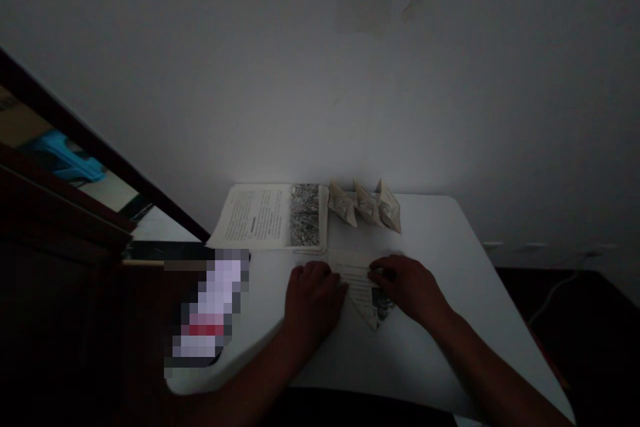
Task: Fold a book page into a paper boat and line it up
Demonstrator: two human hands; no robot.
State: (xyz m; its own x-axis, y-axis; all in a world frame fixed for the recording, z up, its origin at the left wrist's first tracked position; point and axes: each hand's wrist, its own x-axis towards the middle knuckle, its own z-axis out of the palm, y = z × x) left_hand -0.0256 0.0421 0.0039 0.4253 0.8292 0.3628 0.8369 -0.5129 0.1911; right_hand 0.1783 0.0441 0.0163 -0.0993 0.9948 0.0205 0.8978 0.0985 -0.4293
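Observation:
A printed sheet of paper [357, 287], folded to a point at its near end, lies on the white table in front of me. My left hand [315, 297] is closed at its left edge, the fingers curled and the thumb against the paper. On the opposite edge, my right hand [413, 287] pinches the paper between thumb and forefinger, partly covering a dark printed picture. Beyond the hands, three folded paper boats [367, 205] stand in a row. An open book [260, 217] with text and a grey picture lies to their left.
The white table [440, 233] stands against a pale wall [280, 67]. A phone-like object with a pixelated screen [213, 307] is at the table's left edge. A dark-framed mirror or opening [115, 153] is at far left. A white cable [555, 290] hangs at right.

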